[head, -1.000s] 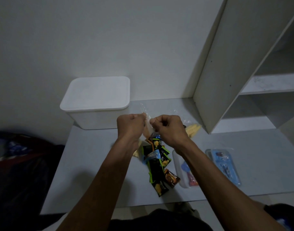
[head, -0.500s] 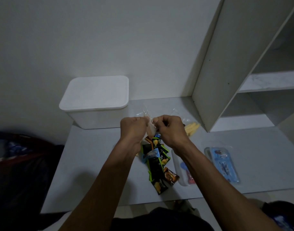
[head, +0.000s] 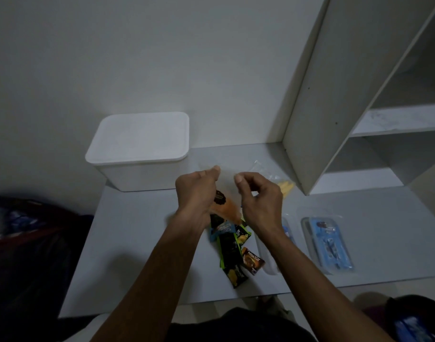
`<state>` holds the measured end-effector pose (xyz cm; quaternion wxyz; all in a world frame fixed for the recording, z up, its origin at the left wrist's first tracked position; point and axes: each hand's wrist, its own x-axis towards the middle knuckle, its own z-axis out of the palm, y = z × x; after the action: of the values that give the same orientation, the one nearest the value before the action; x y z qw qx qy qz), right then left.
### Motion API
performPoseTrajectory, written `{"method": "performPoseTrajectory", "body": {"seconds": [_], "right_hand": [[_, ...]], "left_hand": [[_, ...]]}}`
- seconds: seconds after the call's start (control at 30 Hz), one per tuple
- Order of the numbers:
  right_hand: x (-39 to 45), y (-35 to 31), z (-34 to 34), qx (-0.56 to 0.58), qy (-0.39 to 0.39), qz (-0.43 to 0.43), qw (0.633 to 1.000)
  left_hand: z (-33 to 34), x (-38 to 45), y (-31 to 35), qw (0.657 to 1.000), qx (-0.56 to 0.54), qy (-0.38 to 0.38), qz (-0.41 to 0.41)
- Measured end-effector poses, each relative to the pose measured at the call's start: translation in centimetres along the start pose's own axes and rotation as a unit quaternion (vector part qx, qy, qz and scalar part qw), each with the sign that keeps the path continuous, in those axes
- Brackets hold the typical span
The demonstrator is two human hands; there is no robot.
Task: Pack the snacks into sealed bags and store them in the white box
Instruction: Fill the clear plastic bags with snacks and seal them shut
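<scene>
A clear zip bag (head: pixel 227 180) with an orange snack packet (head: pixel 224 208) inside is held above the table (head: pixel 137 243): its top edge is pinched by the left hand (head: pixel 196 193), while the right hand (head: pixel 258 201) is curled at the other corner, though contact there cannot be told. If the seal is pressed unevenly, a gap may be left. The loose snack packets (head: pixel 232 250) lie below; the white box (head: pixel 140 151) stands lidded behind.

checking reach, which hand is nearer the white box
Left. The left hand is just off the white box, at its front right corner; the right hand is farther right, beyond the left hand.
</scene>
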<state>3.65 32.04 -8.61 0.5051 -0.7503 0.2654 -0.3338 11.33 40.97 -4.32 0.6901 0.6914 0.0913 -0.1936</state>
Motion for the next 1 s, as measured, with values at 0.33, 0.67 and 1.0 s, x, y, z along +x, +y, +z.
{"method": "performPoseTrajectory", "body": {"seconds": [0.33, 0.67, 1.0], "right_hand": [[3.0, 0.0, -3.3, 0.067, -0.053, 0.044, 0.995], [7.0, 1.5, -4.0, 0.044, -0.032, 0.054, 0.997], [16.2, 5.4, 0.0, 0.074, -0.040, 0.115, 0.990]], "left_hand": [[-1.5, 2.8, -1.1, 0.984, 0.055, -0.081, 0.148], [0.8, 4.8, -0.7, 0.974, 0.026, -0.106, 0.197], [6.2, 14.1, -0.5, 0.987, 0.033, -0.045, 0.151]]}}
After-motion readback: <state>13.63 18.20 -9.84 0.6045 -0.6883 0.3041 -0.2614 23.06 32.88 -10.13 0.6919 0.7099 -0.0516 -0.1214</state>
